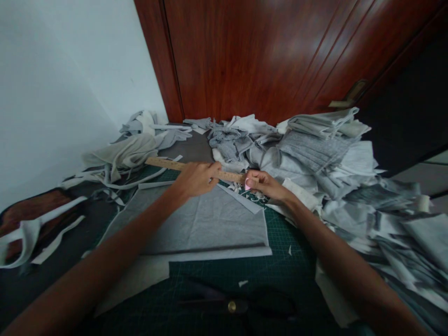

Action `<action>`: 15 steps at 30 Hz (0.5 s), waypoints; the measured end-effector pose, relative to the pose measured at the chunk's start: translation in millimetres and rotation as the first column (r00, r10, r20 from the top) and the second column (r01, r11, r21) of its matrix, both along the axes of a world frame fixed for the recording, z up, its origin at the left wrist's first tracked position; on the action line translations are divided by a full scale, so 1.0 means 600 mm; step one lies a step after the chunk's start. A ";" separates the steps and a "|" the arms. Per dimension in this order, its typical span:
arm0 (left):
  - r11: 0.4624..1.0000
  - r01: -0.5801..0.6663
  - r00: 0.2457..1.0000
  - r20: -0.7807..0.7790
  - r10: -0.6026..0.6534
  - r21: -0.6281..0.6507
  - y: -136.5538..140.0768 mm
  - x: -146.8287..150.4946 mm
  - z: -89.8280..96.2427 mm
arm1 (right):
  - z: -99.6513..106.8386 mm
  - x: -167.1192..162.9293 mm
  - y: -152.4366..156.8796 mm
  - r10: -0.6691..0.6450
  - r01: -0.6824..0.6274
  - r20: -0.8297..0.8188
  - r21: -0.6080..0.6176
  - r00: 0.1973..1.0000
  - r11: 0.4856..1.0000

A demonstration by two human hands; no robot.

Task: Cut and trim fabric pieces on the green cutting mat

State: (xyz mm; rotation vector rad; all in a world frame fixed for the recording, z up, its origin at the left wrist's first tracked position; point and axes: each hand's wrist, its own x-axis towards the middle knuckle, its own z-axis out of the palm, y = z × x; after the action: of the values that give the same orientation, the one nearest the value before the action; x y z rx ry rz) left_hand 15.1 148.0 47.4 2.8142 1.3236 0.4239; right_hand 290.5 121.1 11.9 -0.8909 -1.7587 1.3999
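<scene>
My left hand (200, 178) is closed over a wooden ruler (164, 163) that lies slanted across the far part of a grey cloth piece (210, 224). At the ruler's right end, my right hand (266, 184) pinches a small pink piece (248, 184), whose kind I cannot make out. The right fingertips are close to the ruler; whether they also grip it is hidden. The grey cloth lies on a green cutting mat (290, 270), with a narrow loose strip (241, 198) along its upper right edge.
Large scissors (231, 306) lie on the mat near me, dark and blurred. Heaped grey and white cloth (315, 154) fills the right side. More cloth (129, 149) and long white strips (63, 212) lie at left. A wooden door (252, 60) and white wall (70, 84) stand behind.
</scene>
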 end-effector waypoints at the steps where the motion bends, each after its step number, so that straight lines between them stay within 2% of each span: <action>1: 0.998 0.026 0.999 -0.034 -0.028 -0.051 -0.005 -0.005 0.014 | 0.004 0.003 -0.007 0.028 -0.029 -0.033 -0.040 0.999 0.999; 3: 0.978 0.120 0.992 -0.027 -0.127 -0.170 -0.019 -0.018 0.031 | 0.008 0.006 -0.029 0.077 -0.093 -0.126 -0.126 0.989 0.988; 5: 0.941 0.191 0.981 0.034 -0.189 -0.278 -0.034 -0.033 0.027 | 0.004 0.007 -0.059 0.125 -0.168 -0.203 -0.211 0.971 0.963; 7: 0.904 0.241 0.970 0.055 -0.237 -0.353 -0.047 -0.049 0.002 | -0.005 0.005 -0.089 0.188 -0.249 -0.225 -0.279 0.956 0.928; 9: 0.879 0.258 0.961 0.011 -0.277 -0.401 -0.056 -0.065 -0.033 | -0.017 0.003 -0.111 0.225 -0.285 -0.215 -0.307 0.950 0.908; 12: 0.907 0.215 0.974 0.012 -0.226 -0.363 -0.067 -0.081 -0.077 | -0.027 0.001 -0.119 0.246 -0.264 -0.098 -0.260 0.964 0.929; 15: 0.923 0.242 0.970 0.037 -0.242 -0.299 -0.075 -0.081 -0.090 | -0.029 -0.001 -0.112 0.177 -0.168 0.056 -0.130 0.983 0.977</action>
State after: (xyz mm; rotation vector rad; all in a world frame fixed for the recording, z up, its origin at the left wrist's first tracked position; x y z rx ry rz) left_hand -33.4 103.2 -6.7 2.6680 0.9273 0.1945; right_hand 289.9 54.2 -5.5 -0.8767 -1.8524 1.6239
